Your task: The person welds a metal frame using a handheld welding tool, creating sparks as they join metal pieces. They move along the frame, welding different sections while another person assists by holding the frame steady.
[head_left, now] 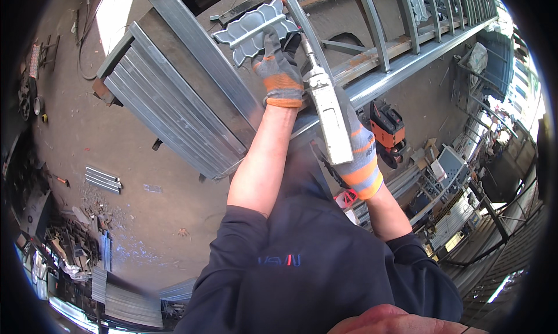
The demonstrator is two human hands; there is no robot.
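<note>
My left hand, in a grey and orange glove, is closed on the lower edge of a leaf-shaped cast metal ornament, one finger lying over its face. The ornament sits against an upright square tube of a metal frame. My right hand, gloved alike, grips a white handheld welding torch from its right side; most of its fingers are hidden. The torch's thin metal nozzle points up beside my left fingers, its tip close to the tube and the ornament's right edge. Small red glows show near there.
The railing-like frame stretches away to the upper right. Left of my arm is a ribbed metal panel. An orange and black machine stands on the floor to the right. Short metal strips and scrap lie at left.
</note>
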